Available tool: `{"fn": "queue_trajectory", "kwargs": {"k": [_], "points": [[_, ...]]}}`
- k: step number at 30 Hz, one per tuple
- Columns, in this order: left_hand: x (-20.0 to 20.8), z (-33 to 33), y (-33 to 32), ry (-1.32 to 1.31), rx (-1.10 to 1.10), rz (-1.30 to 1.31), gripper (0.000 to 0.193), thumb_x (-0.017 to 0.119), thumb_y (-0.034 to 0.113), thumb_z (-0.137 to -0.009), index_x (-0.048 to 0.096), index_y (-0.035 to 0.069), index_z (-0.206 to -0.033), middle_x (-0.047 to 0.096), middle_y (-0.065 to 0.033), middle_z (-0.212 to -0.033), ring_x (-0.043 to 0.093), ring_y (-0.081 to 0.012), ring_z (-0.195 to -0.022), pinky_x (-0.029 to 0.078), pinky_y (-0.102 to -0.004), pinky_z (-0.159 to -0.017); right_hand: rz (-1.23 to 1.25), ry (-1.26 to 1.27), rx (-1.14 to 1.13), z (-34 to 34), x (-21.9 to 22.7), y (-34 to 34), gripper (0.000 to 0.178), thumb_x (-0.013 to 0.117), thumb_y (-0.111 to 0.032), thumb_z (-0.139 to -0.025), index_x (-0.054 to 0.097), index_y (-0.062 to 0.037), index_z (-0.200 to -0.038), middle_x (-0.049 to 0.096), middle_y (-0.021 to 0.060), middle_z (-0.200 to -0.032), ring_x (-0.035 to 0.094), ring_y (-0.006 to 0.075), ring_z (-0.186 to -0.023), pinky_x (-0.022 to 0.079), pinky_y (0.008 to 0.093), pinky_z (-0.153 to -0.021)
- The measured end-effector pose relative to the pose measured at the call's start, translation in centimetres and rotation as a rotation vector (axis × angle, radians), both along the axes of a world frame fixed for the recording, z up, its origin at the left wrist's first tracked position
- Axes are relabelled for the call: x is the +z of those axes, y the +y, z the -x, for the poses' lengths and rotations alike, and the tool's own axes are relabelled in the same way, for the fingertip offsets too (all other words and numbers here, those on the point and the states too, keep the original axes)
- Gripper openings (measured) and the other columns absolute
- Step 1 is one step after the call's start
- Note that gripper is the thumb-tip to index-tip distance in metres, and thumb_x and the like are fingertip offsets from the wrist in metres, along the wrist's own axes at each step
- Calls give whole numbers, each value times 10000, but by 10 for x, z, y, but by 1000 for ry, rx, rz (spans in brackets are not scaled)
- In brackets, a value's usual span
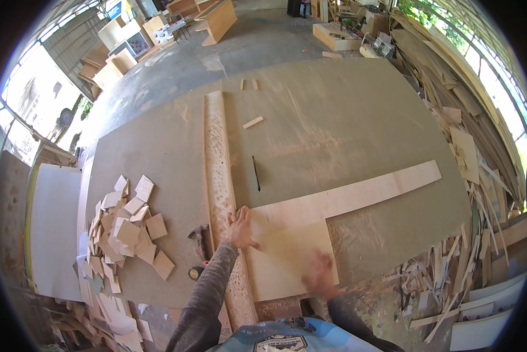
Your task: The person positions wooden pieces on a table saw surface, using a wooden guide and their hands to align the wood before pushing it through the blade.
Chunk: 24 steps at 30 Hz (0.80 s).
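Note:
My left hand (239, 229) lies with its fingers spread over the right edge of a long, pitted wooden board (218, 146) and the corner of a pale plywood panel (287, 252). Motion smears my right hand (320, 274) over the panel's right side, so I cannot make out its fingers or anything in them. Along the panel's far edge a long plywood strip (381, 189) runs off to the right. A thin black pen or pencil (256, 173) lies beyond the strip. Left of the pitted board are a hammer (199, 239) and a round black-and-yellow thing (195, 273).
A heap of small wooden squares (126, 229) covers the left side of the big worktable (334, 117). Small wood blocks (253, 122) lie farther off. Scrap strips (436, 276) pile up along the right. Furniture pieces (216, 23) stand on the floor beyond.

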<state>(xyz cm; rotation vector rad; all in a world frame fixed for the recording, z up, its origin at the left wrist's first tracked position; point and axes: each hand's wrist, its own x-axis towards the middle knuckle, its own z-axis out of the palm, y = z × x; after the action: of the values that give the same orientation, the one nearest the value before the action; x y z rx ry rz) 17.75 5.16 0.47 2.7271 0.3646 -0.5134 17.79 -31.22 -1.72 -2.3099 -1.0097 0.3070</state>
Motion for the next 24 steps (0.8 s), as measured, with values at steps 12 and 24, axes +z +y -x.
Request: {"fn": "queue_trajectory", "kwargs": {"k": [12, 24], "points": [[-10, 7, 6, -111, 8, 80, 1364, 969, 602, -351, 412, -23, -1427, 337, -195, -1557, 263, -364, -1518, 198, -630, -1165, 45, -108, 115, 81, -14, 1, 593, 712, -373, -898, 582, -148, -1431, 391, 130, -1615, 345, 282, -1515, 244, 542, -1220], [2, -22, 40, -51, -49, 51, 1400, 964, 604, -355, 401, -9, -1481, 277, -200, -1642, 224, -341, -1551, 174, -689, -1163, 29, -77, 77, 49, -12, 30, 560, 763, -326, -853, 646, -136, -1367, 419, 134, -1593, 334, 289, -1517, 190, 550, -1229]]}}
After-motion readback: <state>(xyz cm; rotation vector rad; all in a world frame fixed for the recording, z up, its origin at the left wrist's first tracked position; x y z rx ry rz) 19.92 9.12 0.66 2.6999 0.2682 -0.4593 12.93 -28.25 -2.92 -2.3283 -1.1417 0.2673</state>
